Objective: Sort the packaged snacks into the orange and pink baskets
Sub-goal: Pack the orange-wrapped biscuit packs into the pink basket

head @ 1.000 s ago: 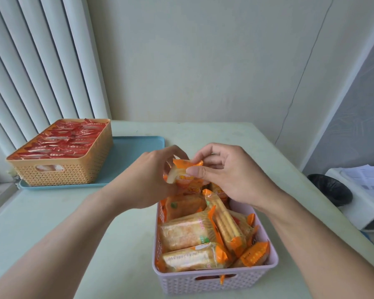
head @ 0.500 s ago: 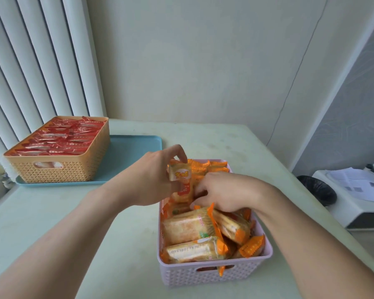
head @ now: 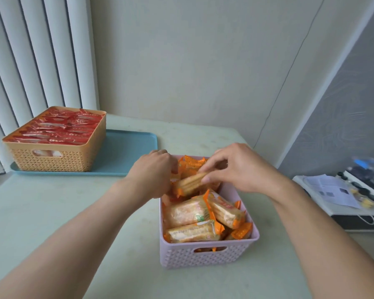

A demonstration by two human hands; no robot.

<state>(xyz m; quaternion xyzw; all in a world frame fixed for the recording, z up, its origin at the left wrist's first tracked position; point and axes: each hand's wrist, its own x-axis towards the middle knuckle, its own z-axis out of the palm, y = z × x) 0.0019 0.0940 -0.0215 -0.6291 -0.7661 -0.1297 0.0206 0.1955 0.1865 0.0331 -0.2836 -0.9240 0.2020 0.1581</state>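
A ridged cracker pack in clear wrap with orange ends is held over the far half of the pink woven-pattern plastic basket, pinched at its right end by the right hand and gripped at its left end by the left hand. The orange plastic basket of red-wrapped snacks is set on the blue rectangular tray, far left.

Both hands, left hand and right hand, met over the near basket, a snack pack between them. Far left of the left hand, the second basket sat on a tray.
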